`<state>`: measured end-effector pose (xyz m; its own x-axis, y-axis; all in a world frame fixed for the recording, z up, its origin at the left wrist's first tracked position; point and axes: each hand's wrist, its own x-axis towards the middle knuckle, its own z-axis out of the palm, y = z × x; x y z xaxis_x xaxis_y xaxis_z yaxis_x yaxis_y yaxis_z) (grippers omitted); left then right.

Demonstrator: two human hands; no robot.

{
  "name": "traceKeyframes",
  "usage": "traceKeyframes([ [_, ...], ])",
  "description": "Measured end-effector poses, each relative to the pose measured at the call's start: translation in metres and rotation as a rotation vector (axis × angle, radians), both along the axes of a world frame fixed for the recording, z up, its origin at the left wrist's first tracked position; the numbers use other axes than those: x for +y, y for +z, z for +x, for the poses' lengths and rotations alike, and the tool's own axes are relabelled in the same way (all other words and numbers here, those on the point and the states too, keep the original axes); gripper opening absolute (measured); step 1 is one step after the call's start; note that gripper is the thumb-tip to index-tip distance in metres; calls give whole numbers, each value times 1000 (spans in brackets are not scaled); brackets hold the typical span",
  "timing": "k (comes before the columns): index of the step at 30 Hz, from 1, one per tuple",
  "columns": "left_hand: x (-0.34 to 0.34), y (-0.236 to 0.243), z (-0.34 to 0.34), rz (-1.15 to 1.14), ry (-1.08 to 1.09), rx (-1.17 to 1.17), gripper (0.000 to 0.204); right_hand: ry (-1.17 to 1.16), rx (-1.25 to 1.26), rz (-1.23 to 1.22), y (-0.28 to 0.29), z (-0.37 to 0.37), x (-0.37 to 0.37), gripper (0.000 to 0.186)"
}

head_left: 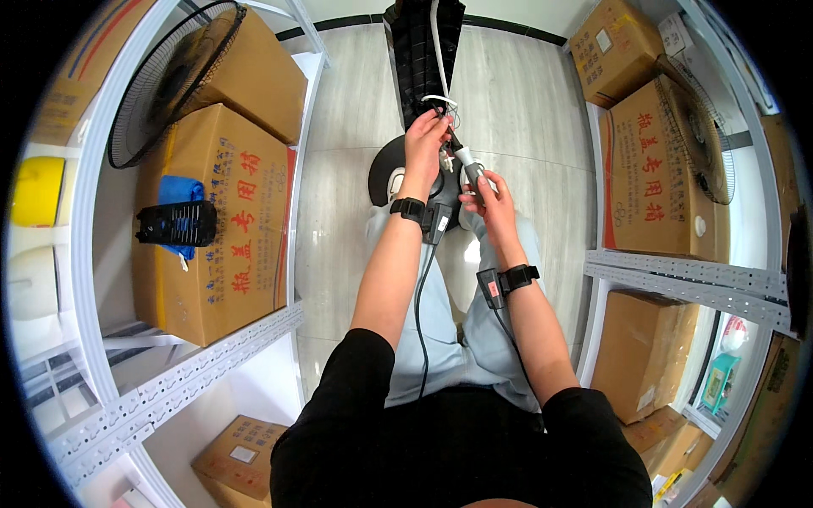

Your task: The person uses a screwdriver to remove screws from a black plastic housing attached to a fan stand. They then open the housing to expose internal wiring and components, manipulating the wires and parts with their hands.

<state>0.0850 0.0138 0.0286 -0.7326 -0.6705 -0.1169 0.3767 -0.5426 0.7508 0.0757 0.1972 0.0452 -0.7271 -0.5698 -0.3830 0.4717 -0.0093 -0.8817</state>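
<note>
My right hand is closed round the grey grip of a slim tool with a white collar and a dark shaft. The shaft slants up and left toward the fingertips of my left hand. These are pinched together beside thin wires and a looped white cable; what exactly they hold is hidden. Both hands are over the lower end of a long black housing, which stretches away from me along the floor. A round black base shows between my feet, partly covered by my left hand and wrist.
Metal shelving with cardboard boxes flanks me on both sides. Black fan grilles lean there. A black slotted part lies on a left box. Cables run from boxes strapped to my wrists.
</note>
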Motion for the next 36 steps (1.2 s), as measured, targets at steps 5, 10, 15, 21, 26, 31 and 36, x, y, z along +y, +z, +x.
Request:
traceKeyframes([
  [5,0,-2,-4,79,24,50,27,36,51,0,-1,-1,-1,43],
  [10,-5,-7,-2,106,31,92,25,50,105,11,6,-1,-5,40],
  [15,-6,-4,-3,92,48,95,25,52,108,-5,7,-4,-6,39],
  [21,-6,-4,-2,95,66,86,26,77,91,13,12,-3,-6,41],
  [26,-7,-5,-3,90,66,96,26,89,49,9,15,-5,-6,42],
  [31,-6,-4,-4,68,74,70,27,86,-8,0,14,-4,-5,42],
  [36,-6,-2,-4,90,55,90,26,13,72,55,19,-2,-9,36],
])
